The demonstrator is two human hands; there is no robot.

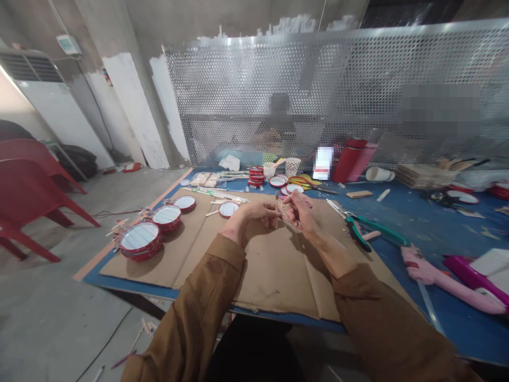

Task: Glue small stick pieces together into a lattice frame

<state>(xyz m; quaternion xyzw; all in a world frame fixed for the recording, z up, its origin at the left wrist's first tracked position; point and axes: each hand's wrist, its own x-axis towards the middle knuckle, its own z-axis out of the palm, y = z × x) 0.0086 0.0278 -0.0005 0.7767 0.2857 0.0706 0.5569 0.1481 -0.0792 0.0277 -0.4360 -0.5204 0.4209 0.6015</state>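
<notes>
Over the middle of the cardboard sheet (pixel 274 276), my two hands meet in front of me. My left hand (pixel 262 213) is closed, its fingertips pinching a thin flat wooden stick (pixel 277 212) that stands on end. Just to its right, my right hand (pixel 299 209) is closed with its fingers curled; what they grip is small and mostly hidden. A pale piece with a reddish pattern (pixel 292 225) shows under the right fingers, and I cannot tell which hand bears it. Left of my hands lies a round red-rimmed lid (pixel 228 209) with a white inside, beside loose wooden sticks (pixel 212 213).
Three red tins (pixel 140 241) with sticks attached line the left edge. Pliers with green handles (pixel 358 233) and a pink glue gun (pixel 449 281) lie right. Behind are paper cups (pixel 293 166), stacked lids (pixel 256 176), a lit phone (pixel 323 163), a red bottle (pixel 350 160) and a perforated metal panel (pixel 238 95).
</notes>
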